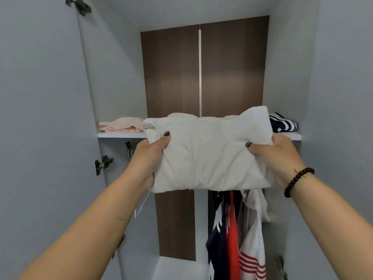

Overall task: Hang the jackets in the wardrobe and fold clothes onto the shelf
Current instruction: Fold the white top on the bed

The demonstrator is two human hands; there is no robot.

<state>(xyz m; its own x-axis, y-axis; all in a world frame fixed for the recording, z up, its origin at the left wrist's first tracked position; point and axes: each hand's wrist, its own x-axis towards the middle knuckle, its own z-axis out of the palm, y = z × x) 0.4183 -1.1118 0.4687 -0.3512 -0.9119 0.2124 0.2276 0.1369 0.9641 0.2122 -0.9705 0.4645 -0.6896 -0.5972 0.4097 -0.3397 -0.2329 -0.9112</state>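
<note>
A folded pink garment lies on the white wardrobe shelf. The folded white cloth garment is gripped by left hand and right hand, thumbs on top, at the shelf edge. A navy-and-white striped garment lies rightmost.

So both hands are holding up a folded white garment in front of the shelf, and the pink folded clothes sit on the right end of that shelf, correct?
Nearly. The left hand and right hand do hold the folded white garment before the shelf, but the pink folded clothes lie at its left end. The right end holds a navy and white striped garment. The head view shows this.
</note>
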